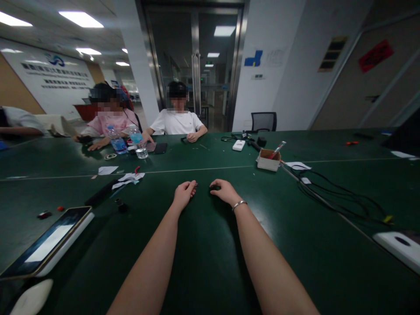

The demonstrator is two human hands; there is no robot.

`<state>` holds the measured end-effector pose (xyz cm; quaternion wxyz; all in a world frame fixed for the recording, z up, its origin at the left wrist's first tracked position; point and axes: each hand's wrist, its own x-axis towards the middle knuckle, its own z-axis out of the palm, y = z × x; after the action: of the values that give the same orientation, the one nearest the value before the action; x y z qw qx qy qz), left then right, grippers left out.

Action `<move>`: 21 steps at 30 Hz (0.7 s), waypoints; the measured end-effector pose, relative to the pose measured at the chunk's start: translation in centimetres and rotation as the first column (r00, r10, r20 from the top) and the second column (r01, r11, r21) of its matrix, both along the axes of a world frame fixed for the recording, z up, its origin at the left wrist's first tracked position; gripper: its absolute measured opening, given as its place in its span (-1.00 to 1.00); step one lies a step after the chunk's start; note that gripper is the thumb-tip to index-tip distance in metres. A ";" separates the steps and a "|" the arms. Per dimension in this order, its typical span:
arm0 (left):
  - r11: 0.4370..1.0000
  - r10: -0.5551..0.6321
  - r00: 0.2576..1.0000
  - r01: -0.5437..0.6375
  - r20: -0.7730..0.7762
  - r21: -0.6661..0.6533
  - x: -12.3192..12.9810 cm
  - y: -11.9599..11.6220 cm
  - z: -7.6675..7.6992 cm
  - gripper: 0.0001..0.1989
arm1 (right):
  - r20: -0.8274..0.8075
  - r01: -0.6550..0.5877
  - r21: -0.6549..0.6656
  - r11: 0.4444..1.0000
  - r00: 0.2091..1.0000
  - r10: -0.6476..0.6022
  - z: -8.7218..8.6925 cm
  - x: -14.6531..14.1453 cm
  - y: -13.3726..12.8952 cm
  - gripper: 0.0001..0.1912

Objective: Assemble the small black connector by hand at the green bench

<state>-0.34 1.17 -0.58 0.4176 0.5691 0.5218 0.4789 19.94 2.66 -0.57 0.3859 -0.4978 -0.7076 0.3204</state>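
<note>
My left hand (184, 195) is closed in a pinch over the middle of the green table (210, 245). A tiny shiny piece (196, 184) shows at its fingertips, too small to name. Just to the right, my right hand (226, 192), with a silver bracelet at the wrist, curls its fingers round a small dark object (215, 188). Its kind cannot be made out. The two hands are a short gap apart, low over the tabletop.
At left lie a phone (49, 240) on a white block, a small black item (121, 205) and paper scraps (129, 178). Two bottles (139, 142) stand near people seated opposite. A small box (268, 161) and black cables (341, 192) are at right.
</note>
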 end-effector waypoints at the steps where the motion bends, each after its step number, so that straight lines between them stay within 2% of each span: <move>1: 1.000 0.001 1.000 -0.001 -0.003 -0.004 0.0 -0.1 0.1 -0.54 | 0.090 0.084 0.021 0.996 0.992 -0.086 0.2 1.4 -0.1 -0.81; 3: 1.000 -0.002 1.000 0.002 -0.005 -0.005 0.0 -0.2 0.1 -0.54 | 0.239 0.343 0.040 0.938 0.909 -0.342 0.5 4.8 -0.5 -0.78; 5: 1.000 -0.014 1.000 0.014 -0.006 -0.003 0.0 -0.2 0.1 -0.54 | 0.326 0.622 -0.018 0.782 0.744 -0.584 0.9 8.5 -1.3 -0.74; 6: 1.000 -0.024 1.000 0.024 -0.009 -0.005 0.0 -0.2 0.1 -0.54 | 0.350 0.716 -0.049 0.696 0.665 -0.660 1.1 10.2 -1.9 -0.74; 8: 0.999 -0.042 0.999 0.041 -0.018 -0.016 0.0 -0.2 0.2 -0.57 | 0.415 0.820 -0.114 0.561 0.552 -0.723 1.8 12.7 -3.0 -0.70; 9: 0.999 -0.047 0.999 0.046 -0.023 -0.022 0.0 -0.2 0.2 -0.58 | 0.451 0.851 -0.128 0.510 0.508 -0.734 2.3 13.5 -3.5 -0.62; 11: 0.998 -0.055 0.998 0.054 -0.031 -0.031 0.1 -0.3 0.3 -0.61 | 0.501 0.900 -0.069 0.431 0.405 -0.765 3.7 13.7 -4.2 -0.40; 12: 0.998 -0.056 0.998 0.055 -0.035 -0.032 0.1 -0.4 0.3 -0.61 | 0.513 0.903 -0.020 0.430 0.378 -0.770 4.5 13.1 -4.3 -0.33; 13: 0.998 -0.058 0.997 0.057 -0.041 -0.033 0.1 -0.4 0.3 -0.62 | 0.512 0.888 0.034 0.459 0.379 -0.771 5.3 12.2 -4.3 -0.30; 14: 0.998 -0.062 0.997 0.061 -0.048 -0.034 0.2 -0.5 0.3 -0.62 | 0.504 0.845 0.070 0.530 0.429 -0.750 6.0 11.0 -4.1 -0.32; 15: 0.997 -0.065 0.996 0.063 -0.054 -0.034 0.3 -0.5 0.4 -0.62 | 0.489 0.744 0.076 0.664 0.552 -0.675 6.6 9.4 -3.8 -0.36; 16: 0.997 -0.066 0.996 0.065 -0.055 -0.029 0.3 -0.5 0.5 -0.61 | 0.461 0.574 0.056 0.817 0.711 -0.531 7.1 7.6 -3.5 -0.40; 17: 0.997 -0.071 0.996 0.070 -0.052 -0.020 0.4 -0.5 0.6 -0.61 | 0.413 0.368 0.035 0.929 0.841 -0.349 7.4 5.6 -3.2 -0.43; 18: 0.997 -0.078 0.996 0.078 -0.042 -0.005 0.6 -0.4 0.9 -0.60 | 0.354 0.151 0.029 0.988 0.923 -0.152 7.6 3.5 -3.0 -0.43; 19: 0.996 -0.086 0.996 0.087 -0.031 0.020 0.7 -0.3 1.3 -0.60 | 0.294 -0.040 0.052 0.998 0.955 0.023 7.6 1.4 -2.9 -0.43; 20: 0.994 -0.095 0.995 0.096 -0.021 0.052 0.8 -0.3 1.7 -0.61 | 0.269 -0.164 0.097 0.982 0.954 0.133 7.6 -0.5 -3.0 -0.47; 21: 0.991 -0.099 0.995 0.101 -0.020 0.091 1.0 -0.3 2.4 -0.63 | 0.268 -0.200 0.158 0.967 0.951 0.152 7.6 -2.3 -3.2 -0.58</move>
<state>0.64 0.89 1.78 0.4104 0.6168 0.4731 0.4767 17.68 -0.56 7.06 0.3060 -0.4318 -0.8192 0.2209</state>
